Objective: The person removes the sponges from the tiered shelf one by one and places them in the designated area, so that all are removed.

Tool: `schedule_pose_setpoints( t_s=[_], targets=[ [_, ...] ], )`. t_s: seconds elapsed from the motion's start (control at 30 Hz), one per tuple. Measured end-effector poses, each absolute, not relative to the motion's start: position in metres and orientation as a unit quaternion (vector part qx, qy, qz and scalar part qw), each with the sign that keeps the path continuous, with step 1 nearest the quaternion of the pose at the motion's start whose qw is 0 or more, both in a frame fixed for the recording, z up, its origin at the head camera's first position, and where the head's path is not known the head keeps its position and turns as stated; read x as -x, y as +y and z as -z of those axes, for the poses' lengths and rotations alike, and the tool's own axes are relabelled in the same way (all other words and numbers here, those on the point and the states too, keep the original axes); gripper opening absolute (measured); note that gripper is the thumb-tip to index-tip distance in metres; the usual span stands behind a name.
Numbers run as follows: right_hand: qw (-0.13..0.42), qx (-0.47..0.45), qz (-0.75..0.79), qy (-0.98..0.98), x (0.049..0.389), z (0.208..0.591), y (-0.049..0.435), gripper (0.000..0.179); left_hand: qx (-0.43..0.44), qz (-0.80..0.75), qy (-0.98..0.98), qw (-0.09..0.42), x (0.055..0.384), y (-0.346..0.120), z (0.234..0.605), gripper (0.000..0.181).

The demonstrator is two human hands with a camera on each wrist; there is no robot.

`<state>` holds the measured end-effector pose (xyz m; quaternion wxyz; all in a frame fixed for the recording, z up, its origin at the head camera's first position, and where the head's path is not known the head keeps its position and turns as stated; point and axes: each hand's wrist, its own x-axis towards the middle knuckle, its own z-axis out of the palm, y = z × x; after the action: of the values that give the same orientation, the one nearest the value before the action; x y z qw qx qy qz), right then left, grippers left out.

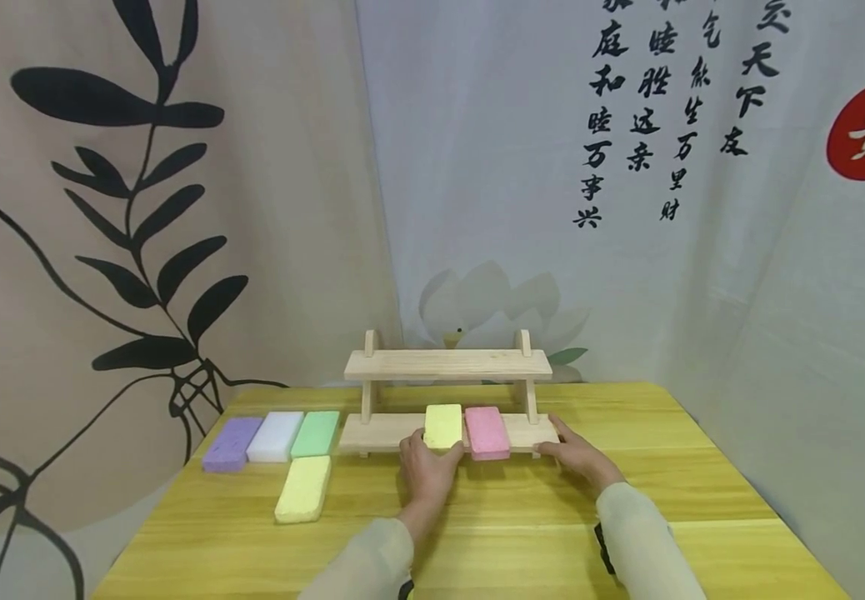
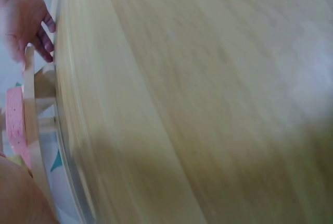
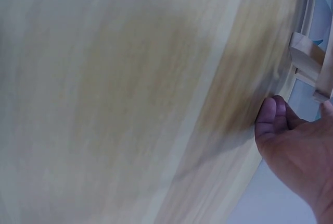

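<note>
In the head view, a two-tier wooden rack stands at the back of the table. A yellow sponge is on its lower shelf, gripped near its bottom edge between the thumb and fingers of my left hand. Just to the right, a pink sponge leans back on that shelf. My right hand holds the shelf's right end, thumb at the front. In the right wrist view, the right hand has its lower fingers curled below the shelf. The left wrist view shows only part of the left hand.
Left of the rack, purple, white and green sponges lie in a row on the wooden table. Another yellow sponge lies in front of them. A printed curtain hangs behind the table.
</note>
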<state>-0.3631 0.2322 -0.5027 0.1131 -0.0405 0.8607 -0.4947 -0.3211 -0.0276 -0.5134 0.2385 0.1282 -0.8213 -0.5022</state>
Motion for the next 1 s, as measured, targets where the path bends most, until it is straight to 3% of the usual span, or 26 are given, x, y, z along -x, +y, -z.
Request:
schedule_pose_setpoints(
  t_s=[0.3,0.6,1.0],
  targets=[
    [0.119,0.059,0.489,0.862,0.363,0.5,0.235,0.101,-0.114,0.522,-0.809,0.246,0.321,-0.039,0.512,0.074],
    [0.116,0.038,0.491,0.862,0.367,0.506,0.234,0.092,-0.098,0.523,-0.81,0.247,0.317,-0.053,0.508,0.071],
    [0.119,0.041,0.492,0.862,0.367,0.506,0.233,0.094,-0.071,0.534,-0.812,0.224,0.309,-0.069,0.505,0.072]
  ],
)
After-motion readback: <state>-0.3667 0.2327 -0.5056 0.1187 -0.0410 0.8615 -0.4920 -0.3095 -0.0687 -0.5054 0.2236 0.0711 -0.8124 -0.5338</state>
